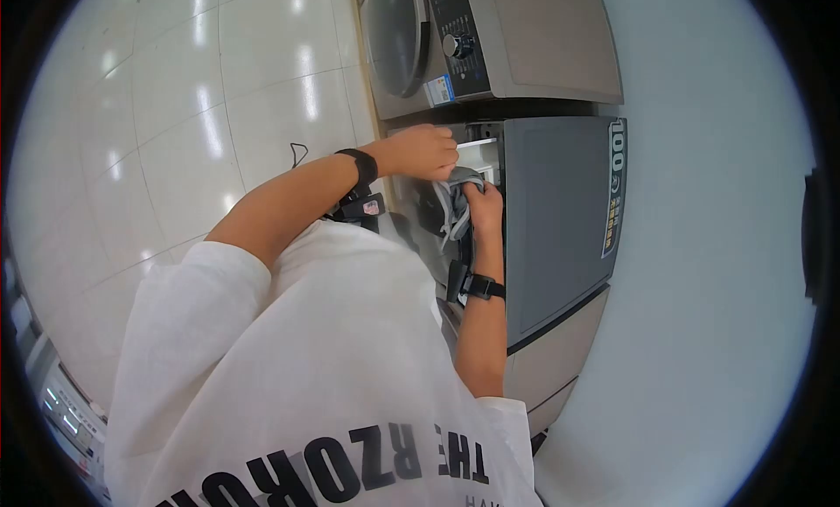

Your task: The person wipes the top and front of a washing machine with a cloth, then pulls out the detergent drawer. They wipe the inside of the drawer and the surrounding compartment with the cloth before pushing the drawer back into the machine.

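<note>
My left hand (426,153) is closed in a fist beside a white pulled-out drawer (478,156) at the front of a grey washing machine (556,209). What it grips, if anything, is hidden. Just below and to the right, my right hand (486,208) holds a bunched grey cloth (457,208) with its fingers curled over the upper end. Loose strips of the cloth hang down in front of the machine's dark round door (426,211). Both wrists wear black straps with small devices.
Another washing machine (547,39) with a dial and control panel stands beyond the first. A beige appliance (560,345) adjoins it on the near side. A pale wall (700,244) runs along the right. Shiny floor tiles (166,104) spread to the left.
</note>
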`<action>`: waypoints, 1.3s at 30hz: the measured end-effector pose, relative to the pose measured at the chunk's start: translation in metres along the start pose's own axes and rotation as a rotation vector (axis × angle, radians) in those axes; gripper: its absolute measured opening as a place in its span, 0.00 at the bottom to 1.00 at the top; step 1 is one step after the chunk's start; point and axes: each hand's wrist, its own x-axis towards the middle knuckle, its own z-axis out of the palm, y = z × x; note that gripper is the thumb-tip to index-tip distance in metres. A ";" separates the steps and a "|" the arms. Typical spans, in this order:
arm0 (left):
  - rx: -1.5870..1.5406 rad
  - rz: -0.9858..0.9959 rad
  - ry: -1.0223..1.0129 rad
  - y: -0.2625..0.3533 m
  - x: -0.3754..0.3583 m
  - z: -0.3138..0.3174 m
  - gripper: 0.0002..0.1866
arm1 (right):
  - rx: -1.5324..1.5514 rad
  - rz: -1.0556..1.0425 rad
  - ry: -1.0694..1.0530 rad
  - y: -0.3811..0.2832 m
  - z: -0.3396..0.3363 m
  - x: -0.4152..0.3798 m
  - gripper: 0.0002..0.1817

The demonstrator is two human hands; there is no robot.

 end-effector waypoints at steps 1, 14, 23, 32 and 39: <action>0.003 -0.001 -0.003 0.000 0.000 -0.001 0.10 | 0.003 -0.012 0.002 0.001 0.001 0.001 0.17; -0.268 -0.161 -0.181 -0.013 0.004 0.006 0.14 | -0.279 -0.008 0.012 0.005 0.003 -0.057 0.32; 0.074 -0.007 -0.533 0.028 0.021 0.000 0.14 | -0.141 -0.017 0.094 0.032 0.005 -0.079 0.22; -0.072 -0.100 -0.443 0.074 0.006 0.015 0.14 | -0.227 -0.024 0.115 0.016 -0.005 -0.072 0.18; -0.148 0.177 -0.313 0.066 -0.007 0.007 0.10 | -0.156 -0.044 0.060 0.032 -0.005 -0.055 0.18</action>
